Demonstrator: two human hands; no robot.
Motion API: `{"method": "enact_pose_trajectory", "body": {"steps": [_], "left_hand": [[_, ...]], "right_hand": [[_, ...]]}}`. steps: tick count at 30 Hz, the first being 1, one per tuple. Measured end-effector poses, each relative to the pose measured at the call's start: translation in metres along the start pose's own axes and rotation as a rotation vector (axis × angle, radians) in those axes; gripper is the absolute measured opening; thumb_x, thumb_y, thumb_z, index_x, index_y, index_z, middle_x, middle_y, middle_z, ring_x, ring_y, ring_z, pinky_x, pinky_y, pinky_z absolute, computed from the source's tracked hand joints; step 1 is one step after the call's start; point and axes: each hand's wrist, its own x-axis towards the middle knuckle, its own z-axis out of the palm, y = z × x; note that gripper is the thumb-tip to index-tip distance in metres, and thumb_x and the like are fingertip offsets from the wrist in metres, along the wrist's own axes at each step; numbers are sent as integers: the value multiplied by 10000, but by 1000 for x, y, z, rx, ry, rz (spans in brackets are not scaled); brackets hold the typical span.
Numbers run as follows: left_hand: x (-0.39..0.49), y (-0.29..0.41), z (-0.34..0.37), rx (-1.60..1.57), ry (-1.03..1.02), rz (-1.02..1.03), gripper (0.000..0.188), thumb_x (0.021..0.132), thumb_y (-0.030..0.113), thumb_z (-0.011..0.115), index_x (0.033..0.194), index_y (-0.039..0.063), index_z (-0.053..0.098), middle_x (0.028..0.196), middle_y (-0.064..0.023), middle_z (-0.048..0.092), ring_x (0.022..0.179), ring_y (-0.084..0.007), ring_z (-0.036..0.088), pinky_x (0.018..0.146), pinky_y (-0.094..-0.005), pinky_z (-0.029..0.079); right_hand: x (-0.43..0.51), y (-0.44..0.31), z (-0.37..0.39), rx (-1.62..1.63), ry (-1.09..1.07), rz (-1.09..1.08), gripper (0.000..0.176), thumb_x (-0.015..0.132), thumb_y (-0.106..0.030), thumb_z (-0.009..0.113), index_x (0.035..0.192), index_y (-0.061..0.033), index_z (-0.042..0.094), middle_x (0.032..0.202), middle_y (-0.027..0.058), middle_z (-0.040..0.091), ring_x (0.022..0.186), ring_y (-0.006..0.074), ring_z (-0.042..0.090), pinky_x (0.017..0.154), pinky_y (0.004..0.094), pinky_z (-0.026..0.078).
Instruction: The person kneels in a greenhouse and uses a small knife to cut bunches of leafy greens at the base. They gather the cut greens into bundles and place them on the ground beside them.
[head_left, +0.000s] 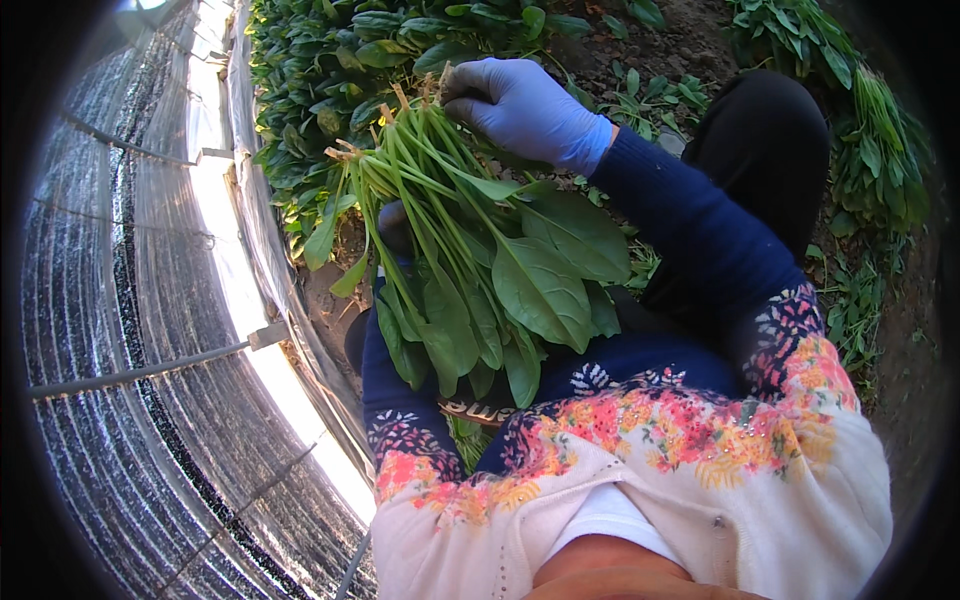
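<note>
A bunch of spinach (457, 247) with long green stems and broad leaves lies over my left arm and lap, its pale root ends pointing up and away from me. My left hand (394, 225) supports the bunch from beneath; stems and leaves cover most of it, and only dark, soiled glove fingers show. At the cut root ends, my right hand (525, 112) in a blue glove has its thumb and fingers pinched together on a root end at the bunch's right side. Dirt darkens those fingertips.
Dense spinach plants (315, 97) grow ahead and to the left. Plastic greenhouse sheeting (165, 300) with metal rods curves along the left. Picked spinach bunches (877, 150) lie on the soil at right, beyond my bent knee (757, 142). Loose leaves (652, 94) litter the soil (690, 37).
</note>
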Motion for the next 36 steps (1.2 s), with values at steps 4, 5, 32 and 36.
{"method": "enact_pose_trajectory", "body": {"steps": [4,5,32,36], "left_hand": [[1,-1,-1,-2,-1,-6,501,1010,161,654,1472,37,503,1419,-115,571,1270,-219,570,1063,-352,494],[0,-1,-2,-4,0,-7,500,1010,162,654,1470,37,505,1417,-115,573,1268,-219,572,1062,-351,495],[-2,-15,-3,-27,-124,65,476,1003,188,666,1438,25,563,1371,-113,620,1229,-222,601,1024,-342,517],[4,-6,-6,55,-191,209,473,1002,191,668,1434,23,572,1365,-112,627,1223,-223,606,1018,-341,520]], "right_hand": [[12,-2,-37,-576,305,-68,83,933,-115,691,974,-44,676,913,145,710,781,333,696,702,413,567],[16,0,-49,-734,258,48,136,938,-158,698,1008,-42,687,916,145,716,768,325,700,673,416,566],[25,-4,-51,399,279,168,301,981,-285,687,1109,-14,724,1013,80,734,929,145,672,835,335,536],[11,6,-50,133,96,333,624,968,-417,734,1356,45,573,1190,128,707,1070,172,684,946,291,549]]}}
